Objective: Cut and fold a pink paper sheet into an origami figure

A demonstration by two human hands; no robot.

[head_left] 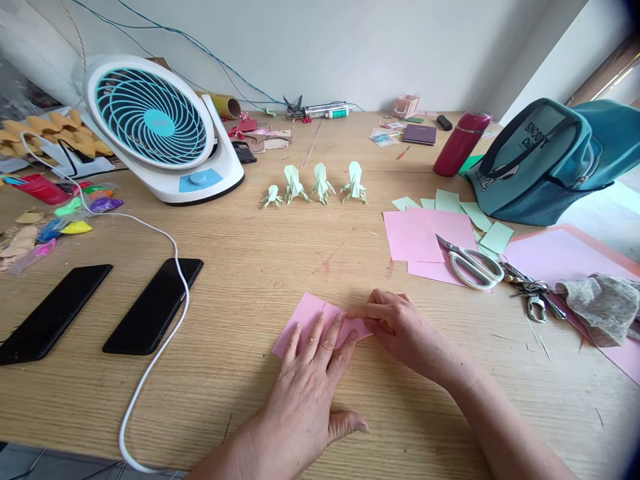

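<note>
A pink sheet of folding paper (306, 313) lies on the table in front of me, with a crease or slit showing near its top edge. My left hand (313, 373) rests flat on it, fingers spread and thumb apart on the bare wood. At the paper's right end, my right hand (400, 327) has its fingers curled, the index fingertip on the upper edge near the left hand's fingers. Its thumb is mostly hidden; the hand seems to pinch the paper there. Beyond the paper stand several pale green folded-paper figures (323, 183) in a row.
To the right are pink sheets (413, 237), green paper pieces (447, 200), scissors (475, 267), keys (530, 287), a grey cloth (603, 307), a red flask (463, 143) and a teal bag (540, 160). Leftward are a fan (160, 127), two phones (153, 310) (55, 313) and a white cable (186, 300).
</note>
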